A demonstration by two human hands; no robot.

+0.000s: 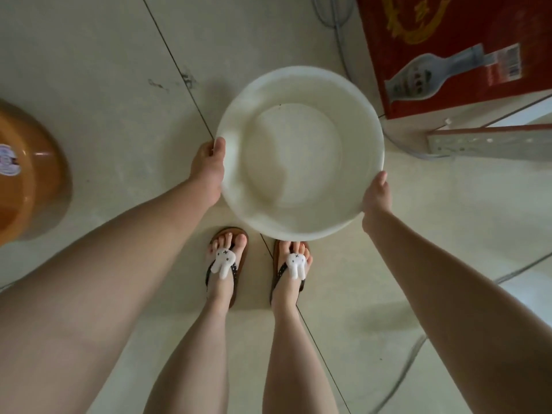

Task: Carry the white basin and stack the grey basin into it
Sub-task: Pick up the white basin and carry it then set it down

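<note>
The white basin (299,153) is held level above the tiled floor (113,70), open side up, in front of the person's feet. Its left rim is clamped by the left hand (209,171), the thumb laid over the lip and the fingers hidden beneath. Its right rim is clamped by the right hand (377,194) in the same way, thumb on top, the fingers out of sight under the rim. Nothing is seen inside the basin. Its near edge overlaps the toes of the right sandal (291,270) in the view; the left sandal (225,264) is seen just beside it, and each carries a small white rabbit figure on its strap. An orange basin (30,180) is seen upside down at the left edge of the floor, well apart from the white one, with a label on its side. A red box (448,52) printed with a bottle stands at the top right corner, near the basin's far right rim. A pale metal bar (490,143) with holes lies below the box, and a grey cable (337,34) runs along the floor beside it.
</note>
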